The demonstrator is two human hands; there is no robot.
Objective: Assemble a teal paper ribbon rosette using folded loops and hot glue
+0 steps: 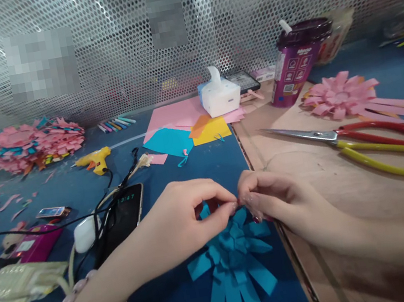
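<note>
A blue paper flower (238, 248) with curled petals and long strips trailing toward me lies on the dark blue table. At its far edge, my left hand (200, 208) pinches with thumb and forefinger by an upper petal. Close against those fingertips, my right hand (268, 194) is closed in a pinch at the same petals. The fingertips hide the exact bit of paper between them. Large scissors (336, 137) with one red and one yellow handle lie partly open beyond my right hand.
A yellow glue gun (98, 160), a phone (120, 217) and cables lie left. Behind are blue paper (169, 141), a tissue pack (219, 97) and a purple cup (294, 64). Pink paper flowers (343, 95) lie right, more (36, 143) far left. A perforated metal panel (115, 57) stands behind.
</note>
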